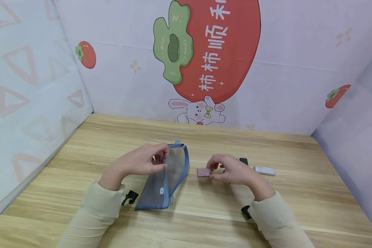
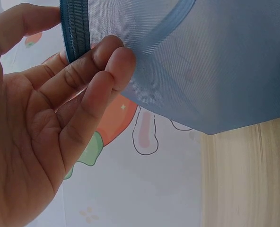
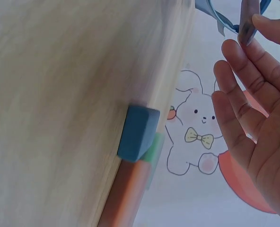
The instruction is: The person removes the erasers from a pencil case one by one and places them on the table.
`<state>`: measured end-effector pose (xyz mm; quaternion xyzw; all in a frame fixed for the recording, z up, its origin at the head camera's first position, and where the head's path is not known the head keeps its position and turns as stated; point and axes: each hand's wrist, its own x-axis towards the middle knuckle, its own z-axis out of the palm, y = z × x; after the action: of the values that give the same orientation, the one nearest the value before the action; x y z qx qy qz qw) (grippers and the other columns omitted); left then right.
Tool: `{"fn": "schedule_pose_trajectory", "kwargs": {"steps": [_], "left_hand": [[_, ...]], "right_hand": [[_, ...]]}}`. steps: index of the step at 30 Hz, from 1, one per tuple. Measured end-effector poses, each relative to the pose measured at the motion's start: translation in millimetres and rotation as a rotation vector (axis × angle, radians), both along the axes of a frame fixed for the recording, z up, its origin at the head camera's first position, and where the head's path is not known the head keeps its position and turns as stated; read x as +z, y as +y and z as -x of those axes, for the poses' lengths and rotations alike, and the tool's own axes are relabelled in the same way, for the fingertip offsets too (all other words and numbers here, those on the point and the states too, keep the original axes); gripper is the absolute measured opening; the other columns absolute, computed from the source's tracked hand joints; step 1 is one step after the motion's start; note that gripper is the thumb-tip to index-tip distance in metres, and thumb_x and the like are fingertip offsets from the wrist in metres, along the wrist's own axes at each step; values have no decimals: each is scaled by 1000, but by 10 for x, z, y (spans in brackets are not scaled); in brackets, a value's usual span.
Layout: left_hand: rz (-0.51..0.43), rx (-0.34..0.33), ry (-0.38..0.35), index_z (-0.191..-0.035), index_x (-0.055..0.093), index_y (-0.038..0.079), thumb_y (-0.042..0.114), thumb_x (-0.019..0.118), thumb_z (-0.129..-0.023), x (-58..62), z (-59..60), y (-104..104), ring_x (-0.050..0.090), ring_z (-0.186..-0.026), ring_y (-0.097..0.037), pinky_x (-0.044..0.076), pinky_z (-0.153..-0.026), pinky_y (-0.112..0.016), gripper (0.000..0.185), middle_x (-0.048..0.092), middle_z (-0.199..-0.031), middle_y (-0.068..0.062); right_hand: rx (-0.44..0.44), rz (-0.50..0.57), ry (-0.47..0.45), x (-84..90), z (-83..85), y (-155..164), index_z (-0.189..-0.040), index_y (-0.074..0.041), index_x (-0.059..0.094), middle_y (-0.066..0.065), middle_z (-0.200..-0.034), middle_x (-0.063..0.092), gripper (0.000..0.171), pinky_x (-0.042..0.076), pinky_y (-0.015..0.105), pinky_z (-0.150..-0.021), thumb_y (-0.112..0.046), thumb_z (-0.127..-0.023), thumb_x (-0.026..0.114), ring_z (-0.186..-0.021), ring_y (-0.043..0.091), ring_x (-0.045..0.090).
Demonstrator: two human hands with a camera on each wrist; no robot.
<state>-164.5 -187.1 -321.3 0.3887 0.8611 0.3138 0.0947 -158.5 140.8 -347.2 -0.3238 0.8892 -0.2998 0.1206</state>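
A blue mesh zip pouch (image 1: 152,193) stands on the table with its zipper undone and its mouth gaping to the right. My left hand (image 1: 142,160) pinches the zipper edge (image 2: 76,28) between thumb and fingers and holds that side up. Right of the pouch, my right hand (image 1: 230,168) holds a small mauve rectangular block (image 1: 203,172) by one end, between thumb and fingertips. In the right wrist view the block (image 3: 249,21) appears edge-on, with the pouch's blue rim behind it. The pouch's inside is only partly visible through the mesh.
Beyond the right hand lie a whitish block (image 1: 264,171) and a dark block (image 1: 243,161); the hand partly hides others. In the right wrist view, a dark blue block (image 3: 137,132) sits beside an orange-brown one (image 3: 123,194). A printed cloth wall (image 1: 117,86) borders the table.
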Motion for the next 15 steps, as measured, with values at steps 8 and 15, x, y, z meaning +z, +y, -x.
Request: {"fn": "schedule_pose_trajectory", "kwargs": {"steps": [8,15], "left_hand": [[6,-1,-7,-100,51,14,14,64,-90,-2,0,1,57,-70,-5,53,-70,-25,16,60,-76,9],[8,1,-6,-100,51,14,13,64,-90,-3,4,1,57,-70,-5,52,-70,-25,16,60,-76,9]], "right_hand": [[-17,-5,11,-21,-29,128,-100,-17,67,-8,-94,64,15,52,38,-82,-12,-87,71,-94,20,61],[-29,-6,20,-28,-61,270,-101,-16,67,-8,-91,63,15,52,35,-80,-10,-87,70,-90,20,61]]}}
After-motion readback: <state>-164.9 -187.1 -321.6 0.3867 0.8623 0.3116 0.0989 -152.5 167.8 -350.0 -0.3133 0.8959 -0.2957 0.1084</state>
